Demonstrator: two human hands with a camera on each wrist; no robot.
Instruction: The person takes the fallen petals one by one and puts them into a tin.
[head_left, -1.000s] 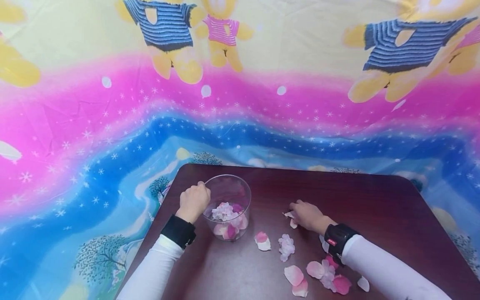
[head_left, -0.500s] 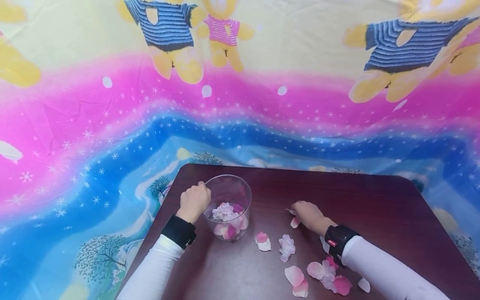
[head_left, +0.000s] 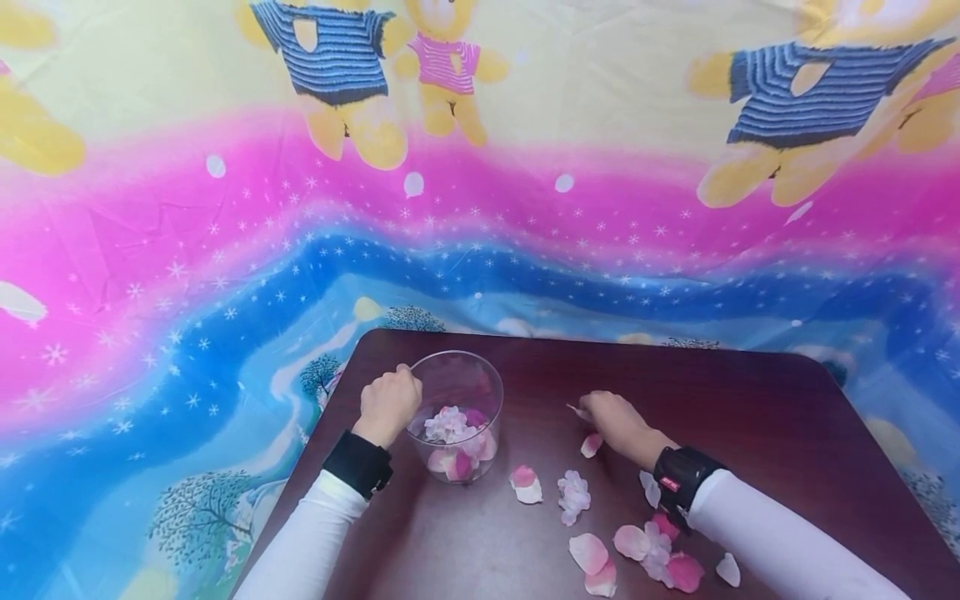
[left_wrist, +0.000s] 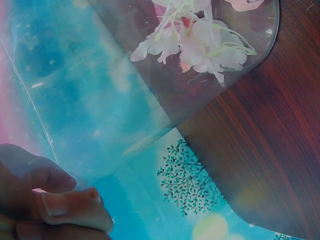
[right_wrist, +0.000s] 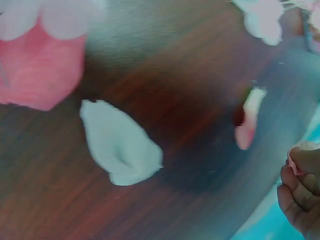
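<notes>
My left hand [head_left: 391,402] grips the upper rim of a clear round bowl [head_left: 500,396] on the table's left side. Inside lie white flower clusters [head_left: 448,423] and pink petals [head_left: 462,463]. In the left wrist view, the curled fingers [left_wrist: 65,206] are at the bowl's edge. Right of the bowl, my right hand [head_left: 617,422] pinches a pale petal [head_left: 577,412] between thumb and fingertips, close over the table. A pink-and-white petal [head_left: 591,445] lies just below that hand. The right wrist view has the pinching fingers [right_wrist: 292,192] at its right edge.
On the dark wooden table [head_left: 720,400] lie a pale flower cluster [head_left: 574,497], a two-tone petal [head_left: 526,485], a pink petal pair [head_left: 588,553], a mixed pile [head_left: 657,554] and a white petal [head_left: 727,570]. A printed cloth [head_left: 480,250] hangs behind.
The right hand has risen slightly with a pale petal in its fingers, away from the pink-and-white petal left on the table. The left hand and bowl have stayed put.
</notes>
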